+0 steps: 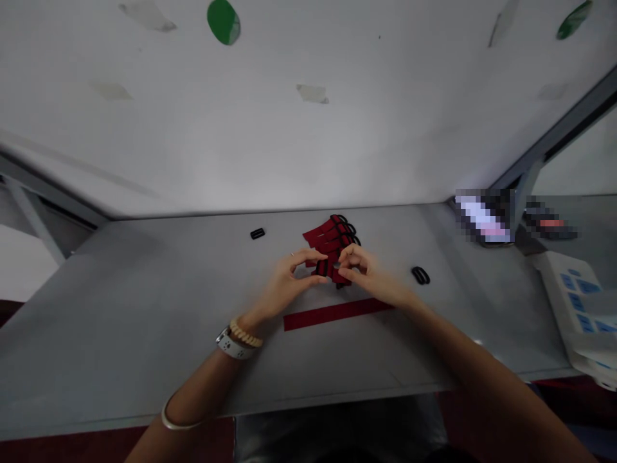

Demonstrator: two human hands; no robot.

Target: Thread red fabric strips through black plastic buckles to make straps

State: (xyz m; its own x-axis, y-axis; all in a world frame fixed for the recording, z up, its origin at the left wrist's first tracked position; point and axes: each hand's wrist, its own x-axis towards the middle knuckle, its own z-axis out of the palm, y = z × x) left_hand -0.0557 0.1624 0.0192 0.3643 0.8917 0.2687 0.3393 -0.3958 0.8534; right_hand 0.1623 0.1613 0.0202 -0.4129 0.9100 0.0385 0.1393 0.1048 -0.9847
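Note:
My left hand [288, 281] and my right hand [365, 270] meet in the middle of a grey table [144, 308], their fingertips pinching a short red strap with a black stripe [326, 270]. Behind them lies an overlapping row of red straps with black loops [328, 235], partly hidden by my fingers. A long, flat red strip [335, 314] lies just below my hands, nearly touching my right palm. A black plastic buckle [420, 275] sits to the right of my right hand, and a small black slider [257, 233] lies farther off to the left.
A white wall [308, 128] with tape marks and green patches rises behind the table. At the far right stand a pixelated, blurred device [483, 216] and a white package with blue shapes [573, 299]. My left wrist wears a white watch [234, 344] and bracelets.

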